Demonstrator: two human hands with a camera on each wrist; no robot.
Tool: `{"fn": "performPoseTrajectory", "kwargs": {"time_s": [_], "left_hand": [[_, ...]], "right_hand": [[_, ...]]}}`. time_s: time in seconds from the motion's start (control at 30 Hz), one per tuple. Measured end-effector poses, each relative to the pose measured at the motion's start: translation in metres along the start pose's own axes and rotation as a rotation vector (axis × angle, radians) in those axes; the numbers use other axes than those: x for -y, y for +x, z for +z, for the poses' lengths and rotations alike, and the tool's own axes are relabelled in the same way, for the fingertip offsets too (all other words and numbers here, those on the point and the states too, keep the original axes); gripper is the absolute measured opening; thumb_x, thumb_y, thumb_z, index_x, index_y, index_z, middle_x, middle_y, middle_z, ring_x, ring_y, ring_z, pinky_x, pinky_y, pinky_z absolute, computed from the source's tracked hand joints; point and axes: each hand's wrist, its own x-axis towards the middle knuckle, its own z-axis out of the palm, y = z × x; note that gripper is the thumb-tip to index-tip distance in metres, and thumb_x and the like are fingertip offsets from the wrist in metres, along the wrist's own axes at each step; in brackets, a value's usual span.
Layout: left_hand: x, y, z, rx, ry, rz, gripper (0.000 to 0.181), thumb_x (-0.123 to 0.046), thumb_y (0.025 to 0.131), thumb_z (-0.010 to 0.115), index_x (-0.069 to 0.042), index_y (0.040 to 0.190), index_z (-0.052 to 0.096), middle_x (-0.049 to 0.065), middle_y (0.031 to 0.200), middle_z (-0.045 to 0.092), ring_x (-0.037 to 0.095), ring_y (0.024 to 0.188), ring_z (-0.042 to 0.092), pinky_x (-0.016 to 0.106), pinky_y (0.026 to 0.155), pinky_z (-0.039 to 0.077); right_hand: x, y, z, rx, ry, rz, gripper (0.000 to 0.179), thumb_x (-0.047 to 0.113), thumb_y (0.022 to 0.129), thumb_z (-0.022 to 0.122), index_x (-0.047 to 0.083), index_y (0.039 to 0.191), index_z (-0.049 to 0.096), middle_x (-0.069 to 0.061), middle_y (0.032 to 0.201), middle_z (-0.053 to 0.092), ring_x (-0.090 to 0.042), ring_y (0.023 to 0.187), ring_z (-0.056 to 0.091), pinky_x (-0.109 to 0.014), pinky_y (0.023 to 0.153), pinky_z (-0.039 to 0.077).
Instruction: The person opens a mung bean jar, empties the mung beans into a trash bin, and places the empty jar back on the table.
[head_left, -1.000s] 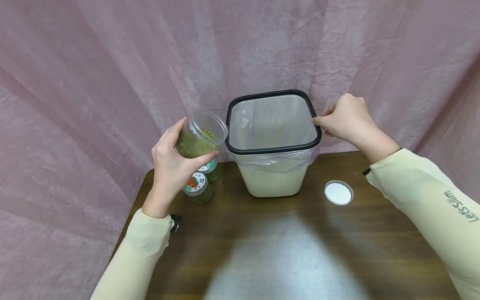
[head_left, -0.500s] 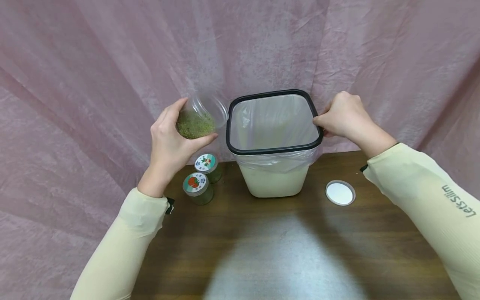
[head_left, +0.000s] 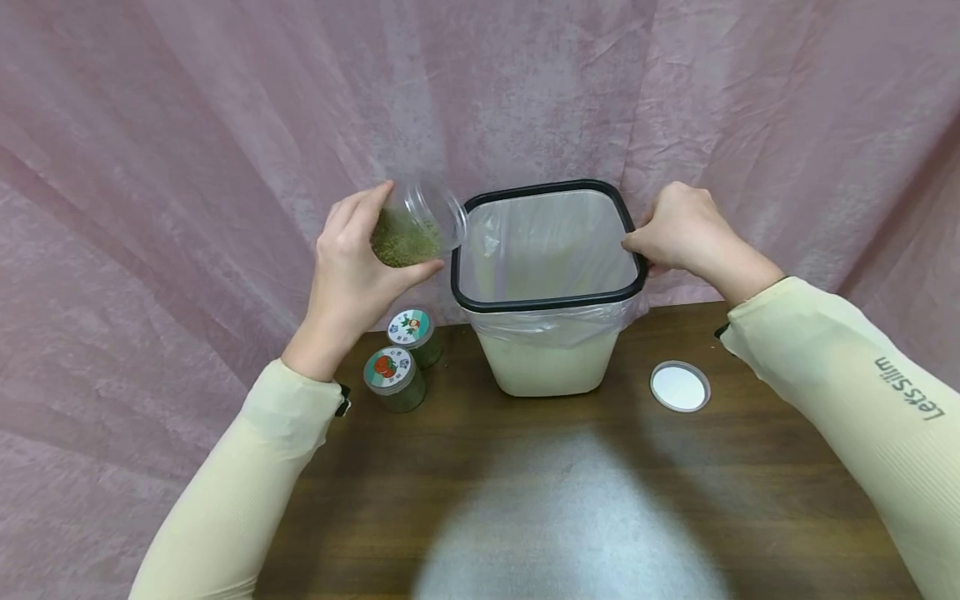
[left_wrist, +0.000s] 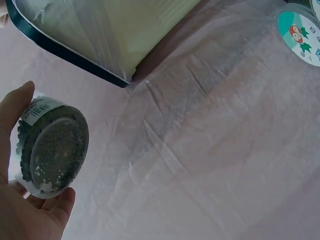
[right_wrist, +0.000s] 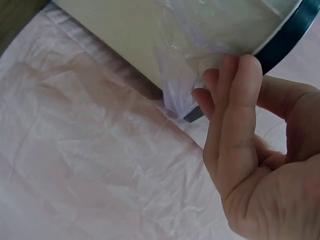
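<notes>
My left hand (head_left: pixel 351 254) grips a clear plastic jar (head_left: pixel 408 237) part-filled with small green beans. Tilted sideways, the jar has its lidless mouth facing the bin and overlapping the left edge of its rim in the head view. The left wrist view shows the jar's base (left_wrist: pixel 60 150) and a barcode label. A cream waste bin (head_left: pixel 547 367) stands on the table, lined with a thin clear bag (head_left: pixel 555 327) under a black rim (head_left: pixel 551 306). On the rim's right side, my right hand (head_left: pixel 678 233) pinches it between thumb and fingers, the bag bunched nearby (right_wrist: pixel 175 100).
Two lidded jars, one with a tomato label (head_left: pixel 390 369) and one with a leafy label (head_left: pixel 411 327), stand left of the bin. A round lid (head_left: pixel 679 386) lies to its right on the wooden table (head_left: pixel 525 483). Pink cloth (head_left: pixel 525 92) hangs behind.
The left hand has raised the jar and then shifted it right, closer to the bin, tipping it further sideways. The right hand stays at the rim.
</notes>
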Motion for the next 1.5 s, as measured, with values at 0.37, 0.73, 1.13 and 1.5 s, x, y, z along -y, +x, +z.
{"fn": "performPoseTrajectory", "kwargs": {"time_s": [0.37, 0.73, 1.13, 1.5], "left_hand": [[-0.005, 0.009, 0.000, 0.002, 0.042, 0.025, 0.089, -0.038, 0.057, 0.088, -0.010, 0.133, 0.051, 0.004, 0.125, 0.059, 0.020, 0.119, 0.050, 0.035, 0.099, 0.044], [-0.014, 0.026, -0.002, 0.069, 0.072, 0.058, 0.088, -0.034, 0.060, 0.087, -0.011, 0.135, 0.048, 0.006, 0.131, 0.054, 0.020, 0.123, 0.046, 0.034, 0.103, 0.042], [-0.021, 0.037, 0.004, 0.079, 0.082, 0.129, 0.081, -0.026, 0.066, 0.081, -0.011, 0.138, 0.045, 0.006, 0.134, 0.052, 0.021, 0.126, 0.044, 0.032, 0.107, 0.039], [-0.028, 0.039, 0.013, 0.087, 0.074, 0.188, 0.079, -0.016, 0.066, 0.082, -0.007, 0.136, 0.047, 0.009, 0.136, 0.050, 0.023, 0.128, 0.043, 0.028, 0.111, 0.033]], "right_hand": [[0.003, -0.003, -0.001, -0.020, -0.041, -0.007, 0.022, 0.023, 0.073, 0.060, 0.008, 0.061, 0.072, -0.001, 0.048, 0.064, -0.029, 0.073, 0.064, -0.029, 0.057, 0.045], [0.001, 0.002, 0.000, -0.048, -0.032, -0.013, 0.022, 0.023, 0.072, 0.061, 0.006, 0.066, 0.074, 0.000, 0.046, 0.062, -0.035, 0.080, 0.063, -0.039, 0.068, 0.049], [0.002, 0.003, -0.001, -0.012, -0.022, -0.015, 0.023, 0.022, 0.073, 0.060, 0.004, 0.070, 0.073, 0.000, 0.046, 0.063, -0.022, 0.058, 0.067, -0.043, 0.080, 0.050], [0.002, 0.003, -0.002, 0.019, 0.012, 0.000, 0.023, 0.020, 0.073, 0.061, 0.001, 0.074, 0.073, -0.001, 0.046, 0.063, -0.015, 0.045, 0.065, -0.044, 0.089, 0.049]]}}
